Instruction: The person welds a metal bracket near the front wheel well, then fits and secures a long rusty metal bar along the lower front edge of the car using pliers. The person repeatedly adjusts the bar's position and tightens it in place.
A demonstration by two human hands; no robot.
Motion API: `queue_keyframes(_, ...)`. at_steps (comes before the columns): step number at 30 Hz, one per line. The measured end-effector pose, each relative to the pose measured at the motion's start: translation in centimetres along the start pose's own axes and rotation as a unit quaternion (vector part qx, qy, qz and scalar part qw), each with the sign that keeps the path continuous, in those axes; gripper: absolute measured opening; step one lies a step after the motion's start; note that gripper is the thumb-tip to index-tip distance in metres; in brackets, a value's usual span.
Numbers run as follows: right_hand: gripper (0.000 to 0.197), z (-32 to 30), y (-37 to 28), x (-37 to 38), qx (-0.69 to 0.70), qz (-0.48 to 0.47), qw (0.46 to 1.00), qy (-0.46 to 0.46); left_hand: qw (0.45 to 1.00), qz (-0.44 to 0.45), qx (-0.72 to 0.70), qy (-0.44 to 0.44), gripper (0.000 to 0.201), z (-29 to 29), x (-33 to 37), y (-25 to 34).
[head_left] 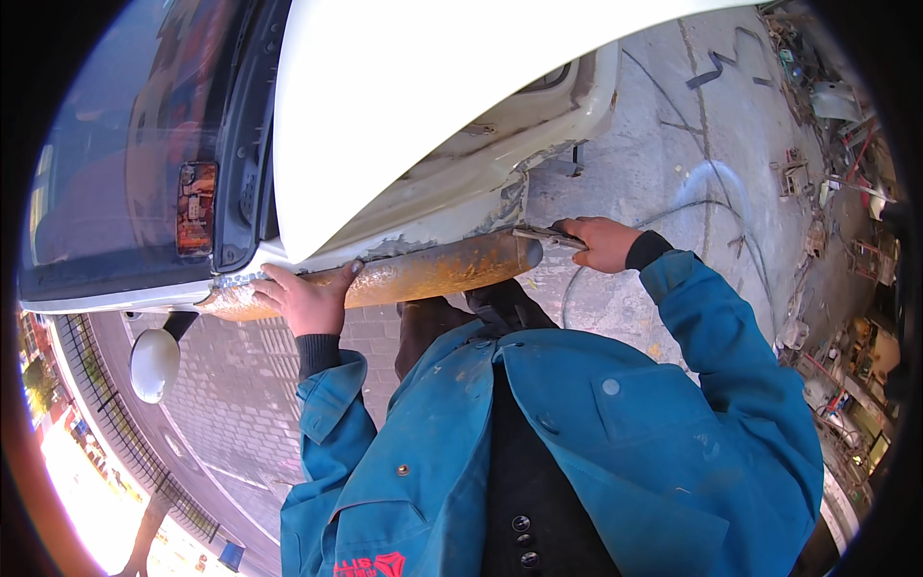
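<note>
A long, curved, rust-stained fender panel (433, 272) runs across in front of my body, along the edge of a vehicle. My left hand (312, 300) lies on its left part with fingers and thumb spread, the fingertips reaching the upper edge. At the panel's right end, my right hand (604, 244) is closed around the handles of grey metal pliers (545, 234). The tip of the pliers meets the panel's upper right corner; whether the jaws clamp it I cannot make out. White paint is chipped on the body (505, 197) just above the panel.
A raised white hood (385, 106) leans over the work from above. The windshield (106, 183) is at the left, with a white side mirror (156, 365) below it. A dark cable (716, 203) crosses the concrete; scrap parts (841, 101) line the far right.
</note>
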State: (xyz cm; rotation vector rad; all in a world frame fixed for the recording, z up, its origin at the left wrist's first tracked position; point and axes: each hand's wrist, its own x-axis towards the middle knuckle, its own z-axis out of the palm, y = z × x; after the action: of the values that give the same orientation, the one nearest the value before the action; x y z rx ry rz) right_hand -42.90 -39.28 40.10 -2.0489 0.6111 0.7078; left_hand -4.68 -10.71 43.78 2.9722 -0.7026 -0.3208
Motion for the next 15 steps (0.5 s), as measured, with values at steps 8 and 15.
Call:
queue_keyframes(8, 0.056, -0.1, 0.36, 0.22, -0.022, 0.008, 0.999, -0.029, 1.0, 0.001, 0.0, 0.005, 0.15, 0.16, 0.02, -0.2)
queue_keyframes(15, 0.061, -0.77, -0.06, 0.1, -0.031, 0.014, 0.999, -0.04, 1.0, 0.002, 0.0, 0.003, 0.15, 0.17, 0.06, -0.24)
